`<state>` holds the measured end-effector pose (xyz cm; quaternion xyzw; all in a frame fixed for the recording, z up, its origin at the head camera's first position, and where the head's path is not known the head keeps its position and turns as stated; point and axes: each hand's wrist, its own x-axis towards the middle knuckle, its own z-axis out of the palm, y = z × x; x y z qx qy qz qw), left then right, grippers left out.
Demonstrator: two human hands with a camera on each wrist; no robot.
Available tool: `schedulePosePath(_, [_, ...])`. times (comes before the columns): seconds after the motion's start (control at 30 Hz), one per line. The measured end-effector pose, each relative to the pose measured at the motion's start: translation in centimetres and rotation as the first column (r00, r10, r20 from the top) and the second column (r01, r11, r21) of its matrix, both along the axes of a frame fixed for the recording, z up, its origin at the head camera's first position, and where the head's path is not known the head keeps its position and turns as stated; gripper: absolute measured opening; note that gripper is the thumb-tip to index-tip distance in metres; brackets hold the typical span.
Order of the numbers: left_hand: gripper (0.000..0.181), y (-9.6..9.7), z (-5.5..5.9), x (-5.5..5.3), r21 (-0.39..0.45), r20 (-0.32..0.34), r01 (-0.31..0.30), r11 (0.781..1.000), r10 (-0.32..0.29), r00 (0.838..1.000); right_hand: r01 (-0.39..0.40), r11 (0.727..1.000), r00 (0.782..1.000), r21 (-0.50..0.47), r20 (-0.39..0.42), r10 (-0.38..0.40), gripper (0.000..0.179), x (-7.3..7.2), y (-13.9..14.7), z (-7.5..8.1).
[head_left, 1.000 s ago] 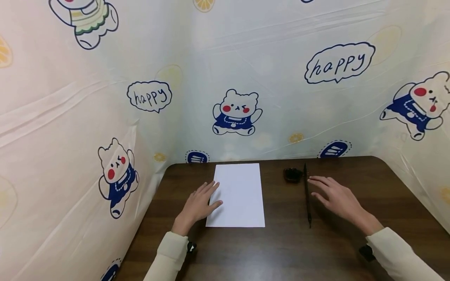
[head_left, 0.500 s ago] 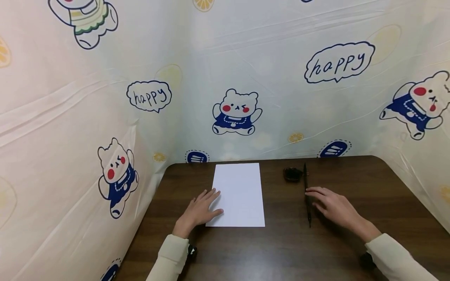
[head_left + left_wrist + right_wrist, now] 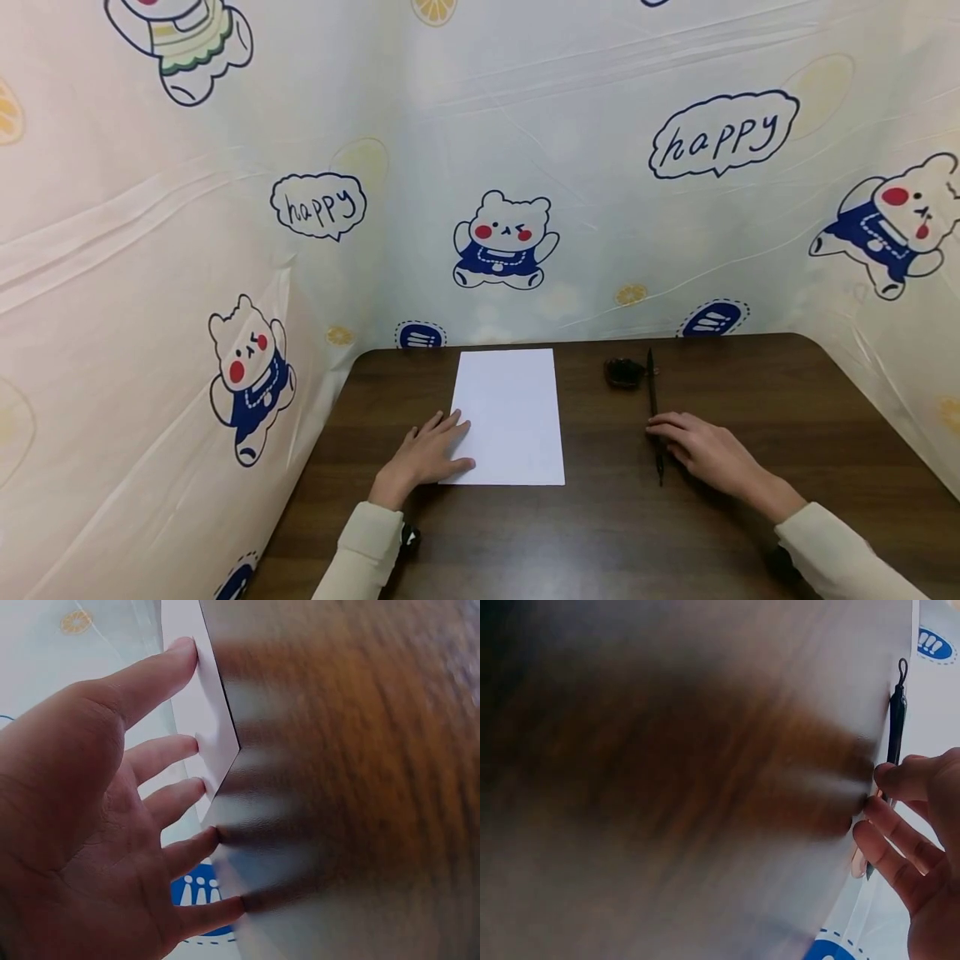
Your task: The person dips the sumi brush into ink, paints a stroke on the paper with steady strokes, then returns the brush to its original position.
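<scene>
A blank sheet of white paper (image 3: 513, 408) lies on the dark wooden table. My left hand (image 3: 423, 458) rests at its left edge, with fingers spread and straight; in the left wrist view the thumb and nearer fingertips overlap the paper (image 3: 214, 712), while the others reach past its edge. To the right lies a slim black writing brush (image 3: 652, 383), pointing away from me. My right hand (image 3: 708, 454) pinches its shaft near the middle. In the right wrist view, thumb and fingers are around the brush (image 3: 897, 727), whose hanging loop shows at the near end.
A small dark dish (image 3: 624, 372) stands just left of the brush's far end. Behind the table (image 3: 600, 533) hangs a pale curtain (image 3: 600, 208) printed with cartoon bears, closing in the back and both sides.
My right hand has moved toward me along the brush and closed its fingers on it. My left hand has slid slightly nearer along the paper's edge. Paper, brush and dish stay in place.
</scene>
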<state>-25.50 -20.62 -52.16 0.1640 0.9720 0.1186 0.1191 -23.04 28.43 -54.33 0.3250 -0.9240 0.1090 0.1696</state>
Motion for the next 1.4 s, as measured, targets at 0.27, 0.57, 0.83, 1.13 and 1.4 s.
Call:
schedulePosePath(0.27, [0.074,0.0,-0.1,0.0,-0.014,0.0,0.003,1.0,-0.003,1.0,-0.036,0.999,0.999,0.026,-0.019,0.036,0.045,-0.3,-0.2,0.0])
schedulePosePath(0.57, [0.073,0.0,-0.2,0.1,0.003,0.004,-0.003,1.0,0.003,1.0,-0.068,0.997,0.996,0.036,-0.048,0.069,0.036,-0.5,-0.6,0.0])
schedulePosePath(0.83, [0.073,-0.1,-0.4,0.0,0.004,0.003,0.002,1.0,-0.002,1.0,-0.063,0.997,0.997,0.037,-0.031,0.064,0.031,-0.7,-0.6,0.1])
schedulePosePath(1.13, [0.073,-0.3,-0.4,-0.1,0.002,-0.002,0.009,1.0,-0.009,1.0,-0.068,0.997,0.995,0.024,-0.076,0.069,0.03,-0.8,-0.7,0.2])
schedulePosePath(1.4, [0.073,-0.4,-0.5,0.0,0.011,-0.008,0.011,1.0,-0.011,1.0,-0.109,0.994,0.989,-0.021,-0.1,0.106,0.032,-1.1,-0.8,0.1])
